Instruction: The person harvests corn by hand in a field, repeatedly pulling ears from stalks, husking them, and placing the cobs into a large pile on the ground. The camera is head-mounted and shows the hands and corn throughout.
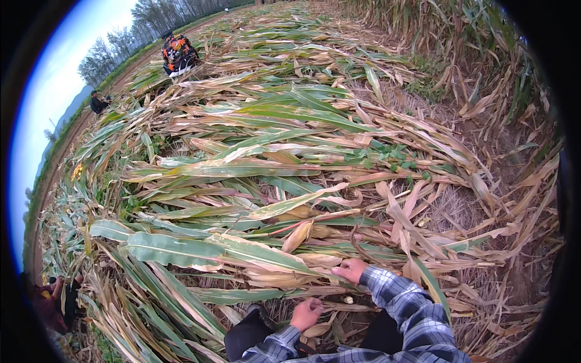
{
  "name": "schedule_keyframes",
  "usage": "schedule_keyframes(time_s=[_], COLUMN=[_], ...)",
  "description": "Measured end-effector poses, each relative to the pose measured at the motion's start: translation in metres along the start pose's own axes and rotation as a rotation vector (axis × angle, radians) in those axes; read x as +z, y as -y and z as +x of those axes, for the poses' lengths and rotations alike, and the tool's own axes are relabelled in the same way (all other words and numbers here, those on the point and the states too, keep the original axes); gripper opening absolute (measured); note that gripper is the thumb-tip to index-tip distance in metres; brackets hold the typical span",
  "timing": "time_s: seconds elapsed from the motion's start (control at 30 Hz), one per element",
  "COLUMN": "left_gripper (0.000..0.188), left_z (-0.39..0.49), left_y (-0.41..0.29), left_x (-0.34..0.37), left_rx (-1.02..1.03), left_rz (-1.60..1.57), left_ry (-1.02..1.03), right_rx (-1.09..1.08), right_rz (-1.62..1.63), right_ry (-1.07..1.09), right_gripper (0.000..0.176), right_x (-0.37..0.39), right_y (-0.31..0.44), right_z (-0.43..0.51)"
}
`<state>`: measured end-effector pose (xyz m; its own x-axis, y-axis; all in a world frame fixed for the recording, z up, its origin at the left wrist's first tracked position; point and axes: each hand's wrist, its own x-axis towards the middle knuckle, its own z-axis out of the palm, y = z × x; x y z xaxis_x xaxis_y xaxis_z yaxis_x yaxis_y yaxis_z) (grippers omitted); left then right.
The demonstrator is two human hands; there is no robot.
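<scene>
My right hand [350, 271] rests at the husks and leaves of a felled corn stalk in front of me; its fingertips touch the leaf base, and whether they grip it cannot be told. Lower and to the left, my left hand [307, 314] hovers above dry husks near my knee, its fingers curled, and nothing is visible in it. A husk-covered corn ear [297, 236] lies just beyond my hands. A long green corn leaf [261, 253] stretches left from my right hand. A small pale round piece [348, 300] lies on the ground between my hands.
Felled corn stalks [254, 168] cover the ground ahead. Standing corn [481, 50] lines the right side. A person in a flowered top [178, 53] crouches far ahead, another in dark clothes [98, 103] farther left, and a person in a dark red top [47, 306] is at the lower left.
</scene>
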<state>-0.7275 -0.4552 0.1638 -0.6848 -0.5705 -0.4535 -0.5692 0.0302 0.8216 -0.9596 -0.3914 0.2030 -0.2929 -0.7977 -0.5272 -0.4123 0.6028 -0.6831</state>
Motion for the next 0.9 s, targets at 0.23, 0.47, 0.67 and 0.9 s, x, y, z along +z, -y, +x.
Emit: schedule_keyframes(time_s=[0.23,0.47,0.67,0.9], left_gripper=[0.039,0.038,0.036,0.027], left_z=[0.024,0.021,0.025,0.027], left_y=[-0.015,-0.016,-0.028,-0.026], left_x=[-0.059,-0.051,-0.05,-0.06], left_rx=[-0.132,-0.263,-0.15,-0.174], left_rz=[-1.412,-1.495,-1.222,-1.12], left_ry=[-0.381,-0.442,-0.288,-0.291], right_rx=[-0.422,0.099,0.179,0.222], right_rz=[-0.077,0.571,0.441,0.412], right_ry=[0.191,0.37,0.287,0.316], right_gripper=[0.07,0.05,0.043,0.048], right_x=[-0.025,-0.001,-0.04,-0.014], right_y=[0.018,-0.038,-0.052,-0.058], right_z=[-0.086,-0.142,-0.143,-0.152])
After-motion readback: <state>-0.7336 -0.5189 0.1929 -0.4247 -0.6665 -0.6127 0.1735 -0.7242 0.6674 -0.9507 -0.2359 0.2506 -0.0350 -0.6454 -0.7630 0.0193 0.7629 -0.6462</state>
